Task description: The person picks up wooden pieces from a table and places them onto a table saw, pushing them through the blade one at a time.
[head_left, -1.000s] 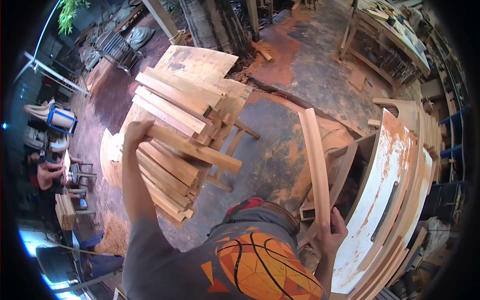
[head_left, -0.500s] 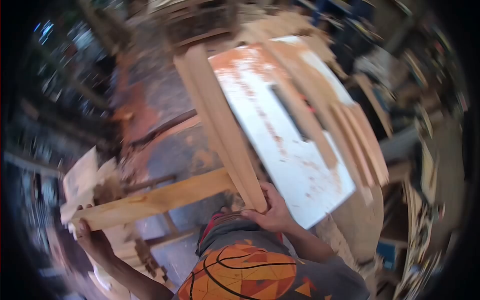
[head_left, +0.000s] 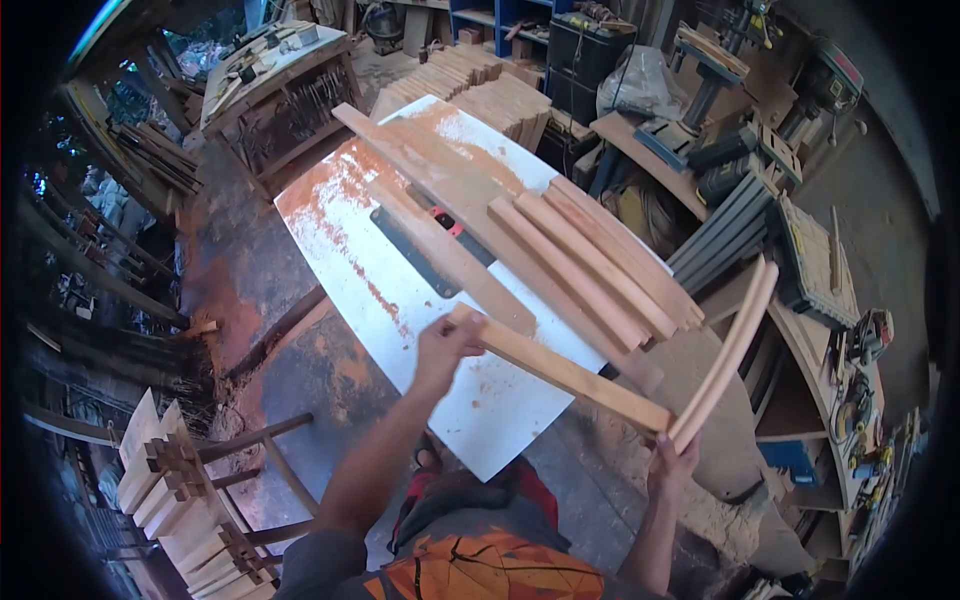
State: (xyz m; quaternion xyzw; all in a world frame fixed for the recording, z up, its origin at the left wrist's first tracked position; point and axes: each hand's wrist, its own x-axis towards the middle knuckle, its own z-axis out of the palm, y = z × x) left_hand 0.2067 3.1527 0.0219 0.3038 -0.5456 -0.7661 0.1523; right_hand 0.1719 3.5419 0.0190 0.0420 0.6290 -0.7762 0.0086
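Note:
My left hand (head_left: 445, 345) grips one end of a straight wooden plank (head_left: 570, 375) and holds it over the white table saw top (head_left: 400, 300). My right hand (head_left: 675, 462) grips the lower end of two curved wooden slats (head_left: 735, 345) that rise up to the right; the plank's far end meets these slats near my right hand. Several similar curved slats (head_left: 600, 265) lie stacked on the saw top beyond the plank.
A long fence board (head_left: 450, 255) lies across the saw top. A stack of planks (head_left: 180, 500) rests on a stool at lower left. Cut boards (head_left: 480, 85), a workbench (head_left: 270, 80), toolboxes and machines (head_left: 720, 90) crowd the back and right.
I have turned from the plank stack on the stool to the table saw. My left hand has carried a plank from that stack over the saw top; my right hand keeps the curved slats.

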